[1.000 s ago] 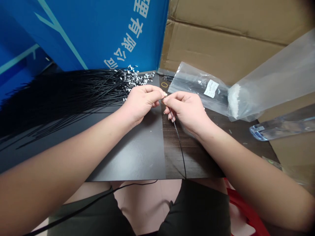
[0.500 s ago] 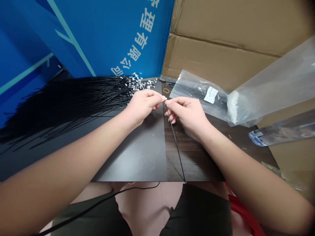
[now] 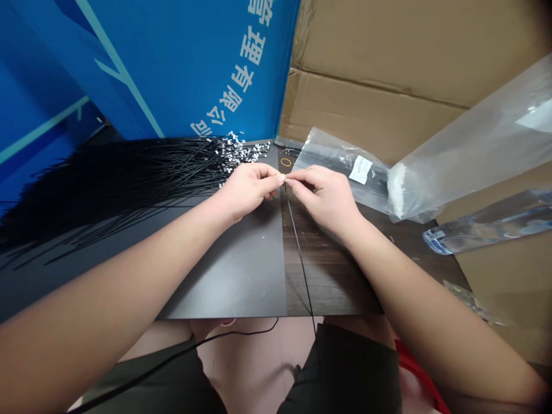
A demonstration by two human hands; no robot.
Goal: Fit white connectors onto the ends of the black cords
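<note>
My left hand (image 3: 248,190) and my right hand (image 3: 325,195) meet fingertip to fingertip over the middle of the dark table (image 3: 233,276). The left pinches a small white connector (image 3: 283,177). The right pinches the top end of a thin black cable (image 3: 299,259), which runs down across the table and off its front edge toward my lap. Both hands are closed in a pinch. Just left of the hands lies a big fan of black cables (image 3: 107,184) with white tips (image 3: 235,150).
A clear bag of black cables with a white label (image 3: 345,164) lies at the back right beside a larger clear bag holding white pieces (image 3: 452,155). Blue panel (image 3: 172,63) and cardboard (image 3: 388,75) stand behind. A yellow ring (image 3: 286,163) lies near the hands.
The hands have drawn closer together at the fingertips, and the right hand's fingers have tightened onto the cable end. The view shifted slightly.
</note>
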